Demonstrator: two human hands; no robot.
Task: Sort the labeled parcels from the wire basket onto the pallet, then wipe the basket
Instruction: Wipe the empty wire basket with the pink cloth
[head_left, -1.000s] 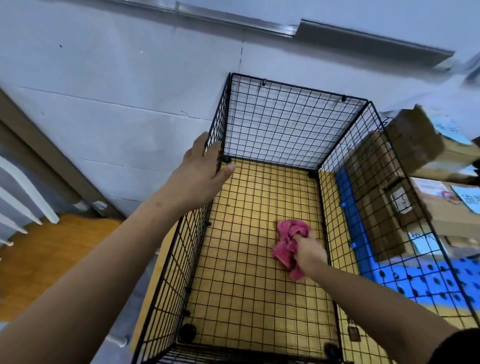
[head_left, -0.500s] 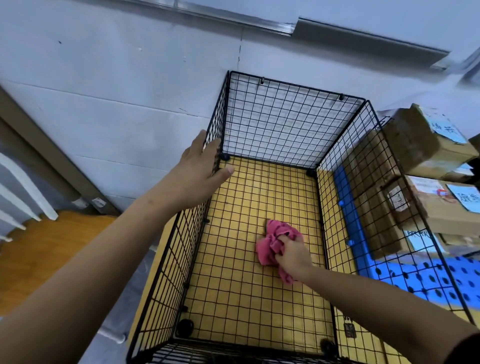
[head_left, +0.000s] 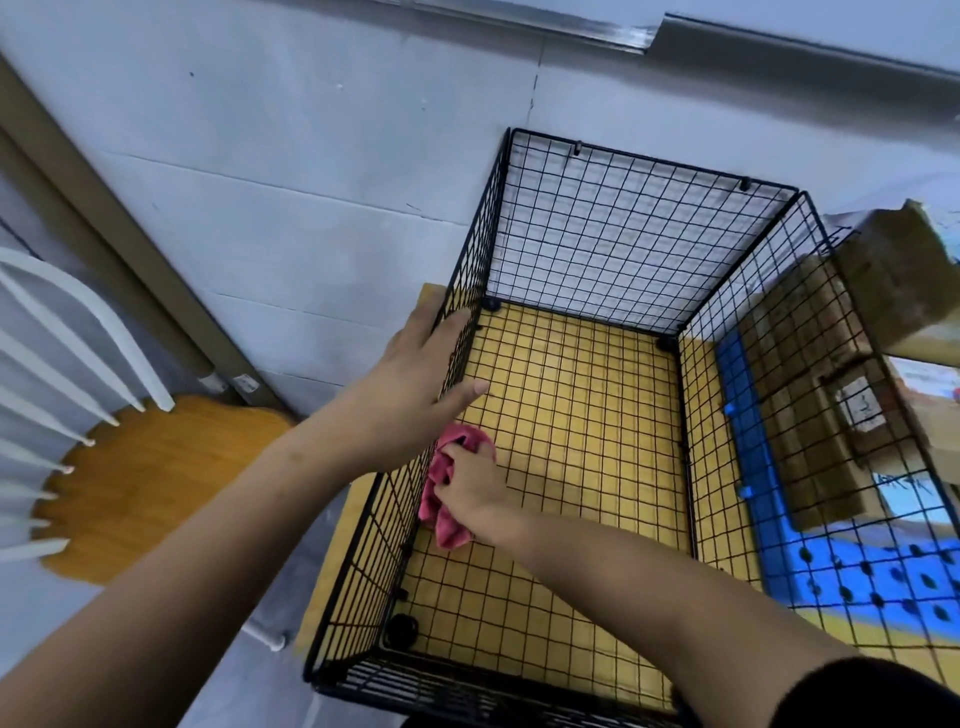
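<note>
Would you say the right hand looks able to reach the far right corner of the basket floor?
Likely yes: the wire basket is open-topped and its floor is bare between the right hand, gripping the pink cloth, and that corner.

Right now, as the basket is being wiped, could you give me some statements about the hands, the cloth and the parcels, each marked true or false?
1. The right hand grips a pink cloth inside the wire basket. True.
2. A parcel lies in the basket. False: none is seen inside; the parcels stand outside it, on the blue pallet.
3. The left hand rests on the basket's left wall. True.
4. The cloth lies against the right wall. False: it is near the left wall.
</note>
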